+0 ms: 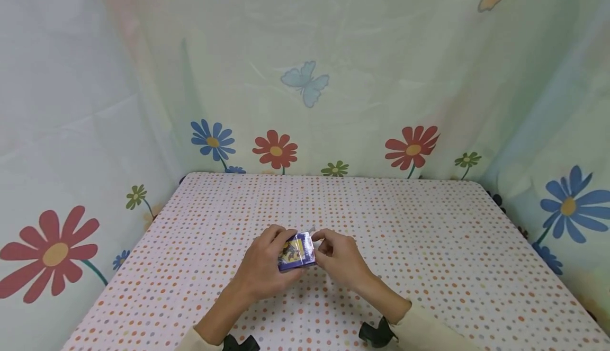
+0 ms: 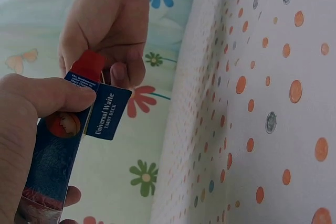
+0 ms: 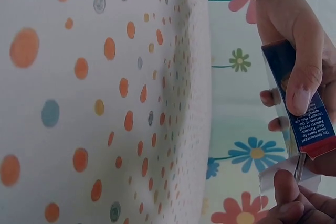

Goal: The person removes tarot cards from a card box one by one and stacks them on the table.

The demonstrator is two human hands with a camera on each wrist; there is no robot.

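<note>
My left hand (image 1: pixel 262 269) holds a blue tarot deck box (image 1: pixel 299 250) with a picture on its face, slightly above the table. In the left wrist view, the thumb lies across the box's narrow side. One end of the box is open; its flap (image 2: pixel 108 113), lettered "Universal Waite Tarot Deck", sticks outward, with a red tab (image 2: pixel 88 65) beside it. My right hand (image 1: pixel 342 258) is at this end, fingers curled, pinching at the flap's pale inner side (image 3: pixel 269 178). Its exact fingertip contact is partly hidden. The box's contents cannot be made out.
A table (image 1: pixel 229 208) covered in a dotted cloth lies beneath both hands. Behind it and along both sides hang pale curtains (image 1: pixel 362 65) printed with flowers and butterflies. Dark wrist mounts (image 1: pixel 376 334) sit by the cream sleeves.
</note>
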